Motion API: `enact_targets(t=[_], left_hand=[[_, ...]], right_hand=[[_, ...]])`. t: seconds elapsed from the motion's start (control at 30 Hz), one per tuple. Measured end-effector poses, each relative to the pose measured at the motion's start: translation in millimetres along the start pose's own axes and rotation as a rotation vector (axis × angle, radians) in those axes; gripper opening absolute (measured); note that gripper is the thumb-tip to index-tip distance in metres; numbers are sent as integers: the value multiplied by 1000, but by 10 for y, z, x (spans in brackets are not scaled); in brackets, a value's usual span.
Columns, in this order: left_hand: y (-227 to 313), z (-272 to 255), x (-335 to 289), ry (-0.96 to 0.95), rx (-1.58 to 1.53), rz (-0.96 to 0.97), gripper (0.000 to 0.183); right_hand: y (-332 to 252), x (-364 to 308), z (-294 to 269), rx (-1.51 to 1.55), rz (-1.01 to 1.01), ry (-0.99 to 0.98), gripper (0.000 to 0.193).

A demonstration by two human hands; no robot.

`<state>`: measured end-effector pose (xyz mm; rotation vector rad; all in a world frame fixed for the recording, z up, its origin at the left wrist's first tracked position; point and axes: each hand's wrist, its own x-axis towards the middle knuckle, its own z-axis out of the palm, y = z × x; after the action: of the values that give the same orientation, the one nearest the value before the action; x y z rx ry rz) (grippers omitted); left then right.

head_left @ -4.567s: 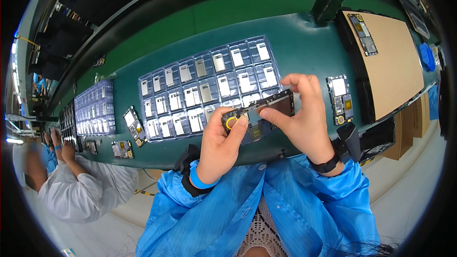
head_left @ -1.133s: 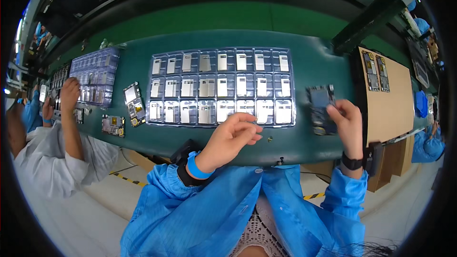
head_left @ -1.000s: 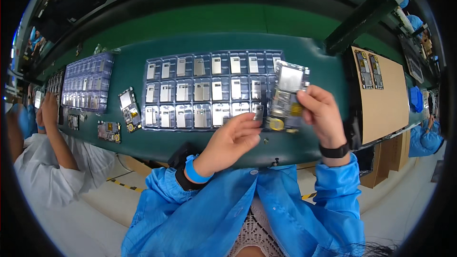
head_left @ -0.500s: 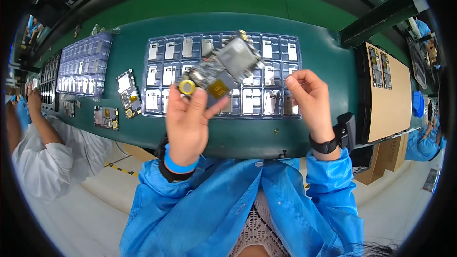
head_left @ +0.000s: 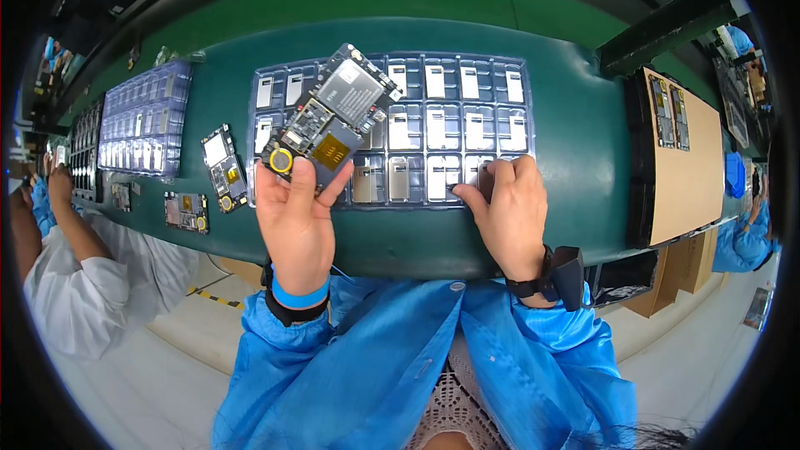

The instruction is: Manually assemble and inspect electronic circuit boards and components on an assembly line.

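My left hand pinches the lower end of a bare circuit board between thumb and fingers. The board is tilted, raised over the left half of a clear plastic tray. It bears a large silver shield, a gold-contact patch and a yellow-ringed round part. My right hand is at the tray's near right corner. Its thumb and bent fingers are apart, around a small silver metal piece in the near row; the fingertips partly cover that spot. Similar silver pieces sit in the other compartments.
Two more circuit boards lie left of the tray. Beyond them stands another clear tray, near a co-worker's hand. At right, a brown board-topped stack carries two circuit boards, beside a dark post.
My left hand has moved left and slightly nearer with the circuit board, which is steadier now. My right hand has come down and left onto the tray's near right corner.
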<state>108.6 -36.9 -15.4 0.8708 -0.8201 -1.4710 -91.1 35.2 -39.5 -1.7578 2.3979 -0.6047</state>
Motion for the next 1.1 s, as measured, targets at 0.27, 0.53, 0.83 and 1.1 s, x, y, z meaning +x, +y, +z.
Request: enact_targets(t=[0.27,0.53,0.83,1.1], left_hand=[[-145,87,-40,-58,-31,-43,24],[-146,260,-116,-186,80,-262,29],[-109,419,-220,-327,117,-437,34],[-143,559,-279,-390,118,-468,35]], right_hand=[[68,-28,0,-2,-28,55,22],[104,-26,-56,207,26,25,14],[104,152,-797,1016,182,-35,7],[-18,152,-739,1100,215,-285,10]])
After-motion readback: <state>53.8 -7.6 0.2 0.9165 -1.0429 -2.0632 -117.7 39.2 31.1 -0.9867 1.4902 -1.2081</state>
